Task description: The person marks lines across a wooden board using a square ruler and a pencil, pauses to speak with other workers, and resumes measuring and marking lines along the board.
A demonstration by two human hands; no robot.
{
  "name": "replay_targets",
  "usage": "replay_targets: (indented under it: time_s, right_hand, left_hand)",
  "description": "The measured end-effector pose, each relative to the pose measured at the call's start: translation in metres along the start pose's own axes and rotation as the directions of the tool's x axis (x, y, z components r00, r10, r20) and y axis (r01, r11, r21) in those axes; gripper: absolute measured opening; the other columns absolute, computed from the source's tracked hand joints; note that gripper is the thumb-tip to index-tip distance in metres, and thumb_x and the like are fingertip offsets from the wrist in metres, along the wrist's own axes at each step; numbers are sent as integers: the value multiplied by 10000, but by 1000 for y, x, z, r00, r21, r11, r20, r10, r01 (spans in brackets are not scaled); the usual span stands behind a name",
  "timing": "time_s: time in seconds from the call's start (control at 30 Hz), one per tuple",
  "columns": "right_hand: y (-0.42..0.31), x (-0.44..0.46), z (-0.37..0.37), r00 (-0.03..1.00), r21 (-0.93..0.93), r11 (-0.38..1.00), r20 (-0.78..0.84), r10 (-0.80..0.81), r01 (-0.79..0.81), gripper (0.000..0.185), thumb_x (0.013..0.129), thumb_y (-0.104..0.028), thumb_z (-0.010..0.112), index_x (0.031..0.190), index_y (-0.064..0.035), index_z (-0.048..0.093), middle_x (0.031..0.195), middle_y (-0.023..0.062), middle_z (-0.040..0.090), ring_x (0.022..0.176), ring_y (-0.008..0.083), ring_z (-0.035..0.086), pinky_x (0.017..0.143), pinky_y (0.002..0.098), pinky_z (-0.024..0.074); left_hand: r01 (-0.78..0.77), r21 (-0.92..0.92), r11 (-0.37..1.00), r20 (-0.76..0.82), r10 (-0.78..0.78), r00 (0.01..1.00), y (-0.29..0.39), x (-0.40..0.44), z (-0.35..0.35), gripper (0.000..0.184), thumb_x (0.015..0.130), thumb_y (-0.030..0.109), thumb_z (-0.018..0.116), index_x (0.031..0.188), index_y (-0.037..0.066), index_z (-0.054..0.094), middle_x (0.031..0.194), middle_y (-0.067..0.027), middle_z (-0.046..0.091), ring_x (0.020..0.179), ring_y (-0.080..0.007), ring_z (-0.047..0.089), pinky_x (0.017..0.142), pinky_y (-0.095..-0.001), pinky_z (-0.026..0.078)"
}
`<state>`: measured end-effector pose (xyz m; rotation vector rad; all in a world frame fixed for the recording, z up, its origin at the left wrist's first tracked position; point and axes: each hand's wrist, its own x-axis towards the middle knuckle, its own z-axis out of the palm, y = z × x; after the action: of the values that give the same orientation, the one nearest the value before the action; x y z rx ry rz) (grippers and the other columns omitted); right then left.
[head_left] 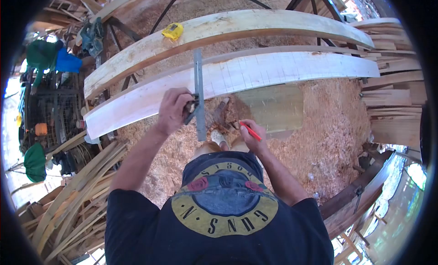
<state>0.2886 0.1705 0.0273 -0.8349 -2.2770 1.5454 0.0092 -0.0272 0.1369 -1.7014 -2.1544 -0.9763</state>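
My left hand [174,110] is closed on the dark head of a combination square, whose long metal blade [199,82] lies across the nearer pale curved board [255,73]. Several thin lines cross the face of this board. In my right hand [253,136] is a red pencil [250,131], held to the right of the square and nearer my body than the board. Behind, a second curved beam [264,25] runs roughly parallel, with a yellow tape measure [172,31] on top of it.
Wood shavings [328,128] cover the ground. A flat greenish panel [276,110] lies below the nearer board. Stacked planks [394,105] stand at the right, long strips [77,187] at the lower left. Dark metal supports [166,11] rise behind the beams.
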Motion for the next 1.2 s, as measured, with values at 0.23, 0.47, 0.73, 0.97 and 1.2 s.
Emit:
replay_targets:
  time_s: [0.23,0.47,0.73,0.97,1.2]
  right_hand:
    - [8,-6,6,1000,-52,998,7,-25,26,236,983,-169,716,1169,-27,747,971,171,796,886,282,790,800,382,608]
    - [13,-16,1,999,-29,999,15,37,-37,247,990,-160,702,1195,-27,737,1050,170,793,944,262,784,842,371,604]
    - [21,-17,-2,997,-17,997,-4,73,-73,241,993,-191,727,1190,-54,736,991,150,789,899,251,773,826,361,602]
    - [20,-10,-2,997,7,998,19,70,-70,224,996,-172,721,1185,-53,735,983,146,782,881,236,763,810,355,598]
    - [12,-5,1,1000,-44,999,16,4,-3,222,985,-157,731,1183,-57,736,956,142,776,852,236,759,783,361,596]
  left_hand:
    - [43,86,995,157,-56,986,-38,-63,82,340,764,25,702,1083,126,648,1103,-106,620,1024,-341,601,887,-480,458]
    - [102,138,985,133,-120,984,-37,-73,107,428,763,41,700,1174,131,624,1143,-108,611,1065,-349,584,920,-492,442]
    - [96,127,987,95,-108,990,-45,-82,113,422,746,7,697,1145,104,604,1118,-126,606,1061,-361,583,911,-495,439]
    - [117,123,986,95,-129,987,-49,-83,115,394,759,20,693,1131,91,588,1118,-132,604,1060,-369,588,910,-500,431]
    - [122,113,986,108,-134,985,-50,-85,117,393,767,33,696,1139,90,583,1124,-135,605,1068,-368,590,924,-505,426]
